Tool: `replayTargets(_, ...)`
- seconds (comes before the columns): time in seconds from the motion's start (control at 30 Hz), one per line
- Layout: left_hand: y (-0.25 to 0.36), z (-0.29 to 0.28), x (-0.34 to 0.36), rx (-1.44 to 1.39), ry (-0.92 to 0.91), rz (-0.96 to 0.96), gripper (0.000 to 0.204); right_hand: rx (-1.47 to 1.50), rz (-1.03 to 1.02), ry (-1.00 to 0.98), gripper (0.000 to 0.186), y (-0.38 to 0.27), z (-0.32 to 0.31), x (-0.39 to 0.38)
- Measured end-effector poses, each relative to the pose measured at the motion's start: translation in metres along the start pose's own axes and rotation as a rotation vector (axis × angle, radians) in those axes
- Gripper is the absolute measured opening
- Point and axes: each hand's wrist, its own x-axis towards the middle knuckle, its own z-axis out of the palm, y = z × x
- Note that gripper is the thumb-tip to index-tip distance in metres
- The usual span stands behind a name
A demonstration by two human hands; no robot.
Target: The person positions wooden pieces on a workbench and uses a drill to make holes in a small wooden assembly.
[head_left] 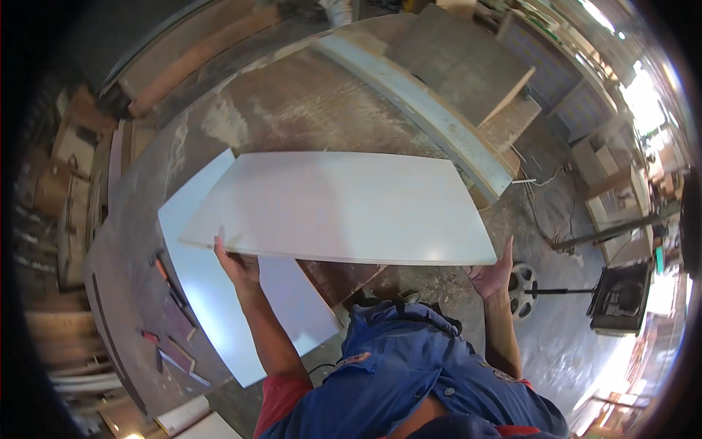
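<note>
A large white board is held level across the middle of the view. My left hand grips its near edge toward the left end, thumb up along the edge. My right hand holds it at the near right corner, thumb pointing up beside it, fingers partly hidden underneath. Under the left part of that board, a second white board lies askew on a worn brown worktable.
A long pale beam and dark board lie at the table's back right. Tools lie on the left. A stand fan and cables are on my right. Wooden cabinets and offcuts line the surroundings.
</note>
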Motion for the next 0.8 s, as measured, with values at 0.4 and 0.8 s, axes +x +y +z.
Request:
replayTargets(0.4,-0.033,0.152,-0.085,0.394,0.238,0.144,0.041,-0.042,-0.374,-0.181,0.065,-0.086,0.007,0.050)
replayTargets(0.8,-0.161,0.268,-0.164,0.069,-0.324,0.578,0.044,0.049,-0.239,-0.283,0.052,-0.167,0.068,0.100)
